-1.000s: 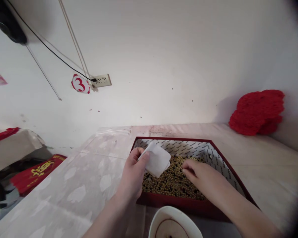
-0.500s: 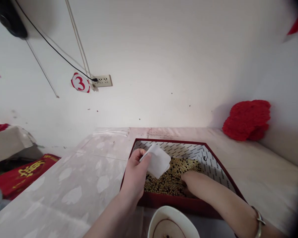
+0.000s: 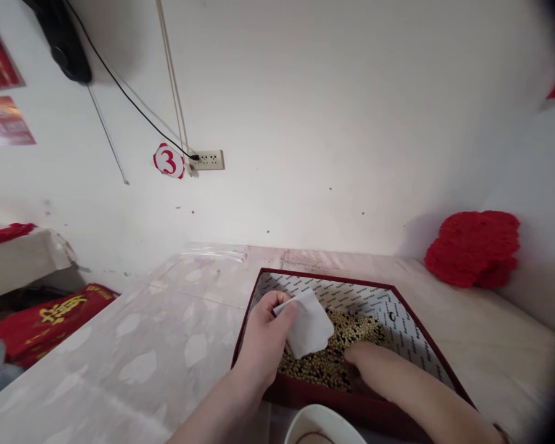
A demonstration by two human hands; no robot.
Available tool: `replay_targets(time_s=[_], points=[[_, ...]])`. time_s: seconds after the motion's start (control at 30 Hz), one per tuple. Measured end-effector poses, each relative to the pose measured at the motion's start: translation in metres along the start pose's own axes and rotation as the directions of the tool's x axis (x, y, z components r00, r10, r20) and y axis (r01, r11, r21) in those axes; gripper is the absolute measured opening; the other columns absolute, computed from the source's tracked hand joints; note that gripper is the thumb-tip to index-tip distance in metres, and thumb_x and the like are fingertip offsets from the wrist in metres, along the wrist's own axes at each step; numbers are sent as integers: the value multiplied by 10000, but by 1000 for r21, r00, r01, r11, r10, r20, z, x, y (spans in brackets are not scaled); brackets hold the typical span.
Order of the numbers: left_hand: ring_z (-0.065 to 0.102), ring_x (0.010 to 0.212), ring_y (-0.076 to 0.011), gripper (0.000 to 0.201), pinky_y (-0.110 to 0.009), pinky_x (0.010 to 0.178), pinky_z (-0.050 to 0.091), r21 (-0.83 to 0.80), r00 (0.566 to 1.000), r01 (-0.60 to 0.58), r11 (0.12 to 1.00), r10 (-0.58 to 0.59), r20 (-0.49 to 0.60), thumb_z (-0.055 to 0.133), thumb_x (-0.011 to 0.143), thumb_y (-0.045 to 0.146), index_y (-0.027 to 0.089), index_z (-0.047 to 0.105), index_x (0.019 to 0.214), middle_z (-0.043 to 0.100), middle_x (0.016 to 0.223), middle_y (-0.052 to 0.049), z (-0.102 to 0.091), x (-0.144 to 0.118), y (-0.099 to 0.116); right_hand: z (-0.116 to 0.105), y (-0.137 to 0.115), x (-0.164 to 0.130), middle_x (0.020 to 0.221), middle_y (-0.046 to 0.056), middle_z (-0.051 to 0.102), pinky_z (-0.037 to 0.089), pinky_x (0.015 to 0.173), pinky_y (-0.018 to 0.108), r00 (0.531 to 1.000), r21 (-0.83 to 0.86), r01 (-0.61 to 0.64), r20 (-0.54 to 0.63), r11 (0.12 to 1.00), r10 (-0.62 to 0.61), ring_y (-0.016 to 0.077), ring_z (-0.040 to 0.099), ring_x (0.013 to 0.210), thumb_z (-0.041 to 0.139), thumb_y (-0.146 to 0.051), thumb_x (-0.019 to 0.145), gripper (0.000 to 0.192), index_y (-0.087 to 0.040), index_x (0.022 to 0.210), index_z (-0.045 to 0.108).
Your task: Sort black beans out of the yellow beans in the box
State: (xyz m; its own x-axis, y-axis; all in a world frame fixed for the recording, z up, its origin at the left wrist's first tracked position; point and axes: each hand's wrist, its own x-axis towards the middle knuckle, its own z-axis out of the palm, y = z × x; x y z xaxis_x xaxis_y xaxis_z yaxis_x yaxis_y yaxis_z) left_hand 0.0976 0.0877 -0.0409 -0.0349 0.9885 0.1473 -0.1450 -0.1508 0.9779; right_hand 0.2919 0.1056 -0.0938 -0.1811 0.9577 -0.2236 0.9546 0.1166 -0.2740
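1. Left hand (image 3: 264, 336) pinches a folded white paper (image 3: 309, 324) between thumb and fingers, held over the near-left part of the red box (image 3: 429, 354).
2. Right hand (image 3: 361, 359) is down in the beans (image 3: 346, 336) near the box's front wall; its fingers are buried or hidden, so can't tell if they are curled or loose.
3. The box sits at the table's (image 3: 134, 345) near edge, lined with printed white paper, with yellow beans and a few dark ones piled across its floor.
4. White bowl (image 3: 321, 425) just in front of the box, cut off by the frame edge.
5. Red fluffy bundle (image 3: 474, 246) at the table's far-right corner, against the wall.
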Motion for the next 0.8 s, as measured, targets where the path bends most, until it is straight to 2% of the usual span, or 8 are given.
replay_targets(time_s=[0.03, 0.1, 0.2, 0.33, 0.47, 0.53, 0.67, 0.8], points=[[361, 542, -81, 218, -181, 483, 285, 9, 1000, 1, 1000, -1, 3, 580, 793, 350, 176, 477, 711, 436, 588, 54, 0, 0, 0, -4, -2, -3, 677, 22, 646, 445, 612, 292, 999, -2, 26, -27, 1000, -26, 165, 603, 648, 591, -164, 780, 134, -176, 647, 599], [369, 547, -82, 209, -182, 485, 290, 30, 1000, 2, 1000, -2, 9, 589, 789, 347, 167, 514, 715, 452, 595, 47, 0, 0, 0, -13, -5, -10, 747, 46, 669, 417, 664, 301, 993, 6, 74, -98, 997, -74, 198, 611, 742, 553, -129, 763, 119, -195, 671, 590], [404, 571, -91, 205, -188, 508, 321, 136, 999, -18, 991, 14, 29, 584, 798, 355, 160, 581, 738, 501, 625, 31, 0, 0, 0, -23, -7, -18, 821, 59, 660, 394, 693, 313, 976, 33, 104, -193, 994, -96, 208, 602, 789, 428, -197, 842, 157, -210, 745, 550], [483, 635, -116, 231, -203, 561, 367, 350, 997, -69, 934, 50, 65, 537, 835, 373, 175, 643, 783, 589, 693, 8, 0, -3, 3, -27, -7, -25, 778, 60, 626, 384, 689, 343, 959, 97, 132, -265, 987, -102, 227, 589, 757, 340, -296, 889, 233, -228, 703, 464], [540, 680, -135, 224, -209, 584, 385, 461, 983, -125, 878, 48, 175, 510, 856, 340, 187, 665, 801, 643, 738, 1, 1, -8, 8, -31, -14, -39, 787, 45, 603, 393, 712, 356, 928, 237, 207, -353, 949, -115, 215, 574, 758, 306, -318, 901, 212, -234, 761, 441], [544, 673, -132, 226, -210, 586, 381, 504, 967, -190, 842, 72, 244, 494, 867, 308, 191, 665, 778, 642, 721, 10, 3, -10, 10, -31, -23, -49, 763, 17, 579, 400, 659, 323, 926, 304, 261, -347, 916, -149, 185, 556, 701, 336, -297, 889, 161, -238, 776, 435], [576, 734, -131, 218, -211, 656, 408, 503, 933, -276, 819, 103, 344, 462, 888, 252, 214, 671, 836, 665, 782, 21, 7, -13, 13, -26, -41, -58, 769, -2, 565, 404, 659, 308, 897, 336, 352, -388, 873, -212, 162, 546, 702, 393, -190, 849, 104, -235, 763, 430], [595, 838, -124, 226, -205, 753, 419, 459, 894, -325, 827, 110, 434, 440, 905, 216, 255, 661, 924, 678, 889, 40, 11, -16, 17, -17, -46, -52, 732, -6, 547, 387, 634, 317, 862, 278, 359, -466, 891, -202, 167, 536, 676, 399, -185, 859, 149, -234, 719, 394]])
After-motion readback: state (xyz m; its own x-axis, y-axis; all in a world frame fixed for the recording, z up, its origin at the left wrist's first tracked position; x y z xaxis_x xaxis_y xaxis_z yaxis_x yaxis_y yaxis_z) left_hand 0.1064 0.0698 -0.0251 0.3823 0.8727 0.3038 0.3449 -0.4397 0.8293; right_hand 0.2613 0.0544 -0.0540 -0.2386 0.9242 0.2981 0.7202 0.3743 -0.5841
